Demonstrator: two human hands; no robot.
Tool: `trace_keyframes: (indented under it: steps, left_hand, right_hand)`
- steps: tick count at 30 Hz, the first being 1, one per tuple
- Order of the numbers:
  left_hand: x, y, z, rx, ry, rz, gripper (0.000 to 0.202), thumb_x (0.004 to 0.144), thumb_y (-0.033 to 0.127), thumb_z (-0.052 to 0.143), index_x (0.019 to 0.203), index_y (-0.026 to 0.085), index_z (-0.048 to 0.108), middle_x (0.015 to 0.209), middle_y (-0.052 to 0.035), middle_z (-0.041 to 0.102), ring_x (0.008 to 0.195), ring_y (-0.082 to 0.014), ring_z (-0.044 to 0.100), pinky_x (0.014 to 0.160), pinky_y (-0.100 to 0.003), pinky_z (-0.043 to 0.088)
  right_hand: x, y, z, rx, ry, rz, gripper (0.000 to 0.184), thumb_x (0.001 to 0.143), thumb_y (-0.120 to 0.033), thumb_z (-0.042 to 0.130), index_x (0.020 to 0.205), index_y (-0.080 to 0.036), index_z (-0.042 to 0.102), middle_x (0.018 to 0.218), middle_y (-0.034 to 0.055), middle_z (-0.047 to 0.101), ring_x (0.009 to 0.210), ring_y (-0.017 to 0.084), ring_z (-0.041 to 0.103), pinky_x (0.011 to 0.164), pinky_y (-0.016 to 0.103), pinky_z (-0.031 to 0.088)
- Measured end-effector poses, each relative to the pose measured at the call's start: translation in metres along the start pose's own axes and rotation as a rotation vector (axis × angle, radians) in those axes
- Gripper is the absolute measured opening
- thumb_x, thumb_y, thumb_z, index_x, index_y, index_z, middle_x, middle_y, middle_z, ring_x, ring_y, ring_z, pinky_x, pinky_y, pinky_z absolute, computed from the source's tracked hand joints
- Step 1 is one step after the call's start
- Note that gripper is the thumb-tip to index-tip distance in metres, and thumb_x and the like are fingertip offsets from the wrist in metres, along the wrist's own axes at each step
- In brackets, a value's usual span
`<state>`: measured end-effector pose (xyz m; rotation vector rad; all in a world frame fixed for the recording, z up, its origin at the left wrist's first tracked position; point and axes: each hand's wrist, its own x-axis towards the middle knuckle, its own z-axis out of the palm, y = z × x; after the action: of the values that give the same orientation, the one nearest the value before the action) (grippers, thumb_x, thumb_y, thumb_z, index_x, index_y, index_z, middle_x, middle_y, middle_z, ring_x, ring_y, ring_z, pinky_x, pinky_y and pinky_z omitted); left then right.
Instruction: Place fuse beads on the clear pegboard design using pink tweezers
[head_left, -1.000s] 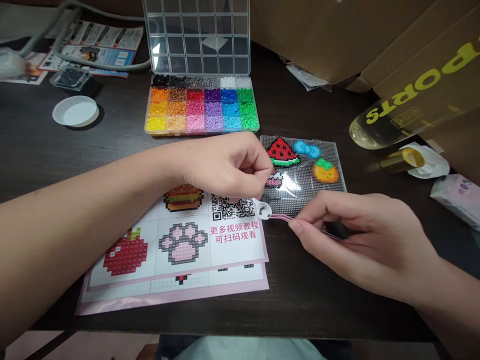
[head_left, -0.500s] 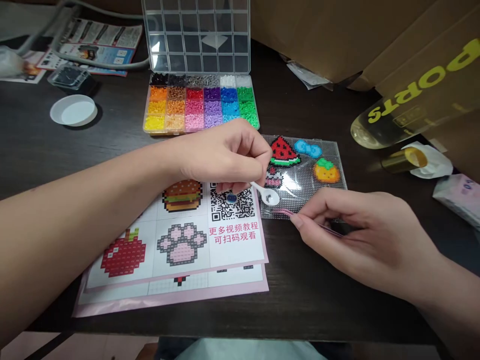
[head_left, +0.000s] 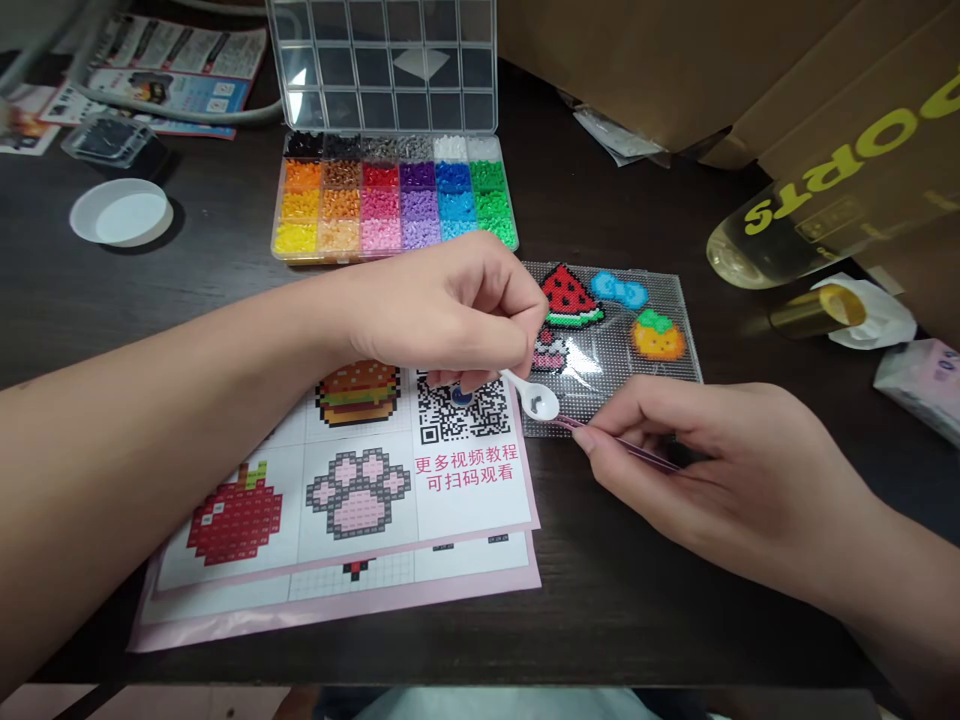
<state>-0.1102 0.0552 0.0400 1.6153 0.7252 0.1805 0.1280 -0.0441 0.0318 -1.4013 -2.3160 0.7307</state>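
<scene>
My left hand [head_left: 457, 310] is closed on the handle of a small white spoon [head_left: 539, 401]. A few dark beads lie in its bowl. Between thumb and fingers, my right hand [head_left: 720, 480] pinches pink tweezers [head_left: 637, 450], their tips at the spoon's rim. Below the spoon is a clear pegboard [head_left: 622, 385] carrying bead figures: a watermelon slice [head_left: 570, 297], a blue bow [head_left: 619, 289], an orange fruit [head_left: 658, 337] and a cupcake [head_left: 551, 353] partly hidden by my left hand. Pattern sheets [head_left: 472, 505] lie under my left forearm.
An open bead box [head_left: 382, 205] with many colours stands behind my left hand. At the left are a white dish [head_left: 121, 212], a small clear box [head_left: 112, 143] and leaflets [head_left: 180, 75]. A yellowish bottle [head_left: 795, 225] and a tissue pack [head_left: 919, 385] are at the right.
The tweezers' tips have come up to the spoon's rim; before, they were just below and right of it. The view has shifted slightly, while the left hand keeps its hold.
</scene>
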Motion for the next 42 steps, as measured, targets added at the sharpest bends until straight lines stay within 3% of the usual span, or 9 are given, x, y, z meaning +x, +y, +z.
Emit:
trace_keyframes:
  steps: [8,19,28,37,42]
  left_hand:
    - [-0.001,0.002,0.001,0.006,-0.007,-0.019,0.021,0.078,-0.001,0.054,0.068,0.014,0.065,0.050,0.0030,0.054,0.045,-0.0047,0.043,0.043,-0.016,0.034]
    - [0.001,-0.003,-0.002,-0.011,-0.036,0.024,0.020,0.074,0.000,0.055,0.065,0.015,0.063,0.050,0.0025,0.055,0.046,-0.0060,0.048,0.042,-0.014,0.036]
    - [0.002,-0.004,-0.001,-0.010,-0.027,0.047,0.024,0.071,0.001,0.055,0.058,0.020,0.059,0.048,0.0043,0.054,0.044,-0.0072,0.047,0.041,-0.014,0.035]
    - [0.001,-0.005,-0.002,0.022,-0.038,0.066,0.022,0.075,0.003,0.054,0.062,0.019,0.060,0.050,0.0046,0.055,0.044,-0.0072,0.046,0.043,-0.016,0.035]
    - [0.004,-0.009,-0.001,0.026,-0.064,0.121,0.021,0.073,0.002,0.053,0.060,0.017,0.061,0.048,0.0035,0.054,0.043,-0.0051,0.045,0.043,-0.015,0.034]
  right_hand:
    - [-0.002,0.000,-0.001,-0.033,0.007,-0.003,0.020,0.095,-0.025,0.064,0.076,-0.021,0.069,0.059,-0.0055,0.062,0.047,0.008,0.052,0.043,0.022,0.040]
    - [-0.001,-0.001,-0.001,-0.066,0.026,-0.012,0.023,0.096,-0.024,0.062,0.075,-0.021,0.070,0.058,-0.0052,0.060,0.046,0.008,0.050,0.042,0.024,0.038]
    - [-0.001,0.000,0.000,-0.049,0.042,0.001,0.026,0.096,-0.025,0.064,0.070,-0.021,0.067,0.054,-0.0065,0.052,0.046,0.007,0.040,0.042,0.023,0.035]
    - [0.001,-0.001,0.000,-0.016,0.055,0.001,0.025,0.097,-0.026,0.063,0.073,-0.020,0.069,0.057,-0.0028,0.062,0.046,0.009,0.053,0.042,0.024,0.038]
    - [0.000,-0.001,-0.007,0.054,0.097,0.025,0.028,0.097,-0.031,0.066,0.071,-0.022,0.066,0.053,-0.0040,0.057,0.043,0.009,0.047,0.040,0.025,0.033]
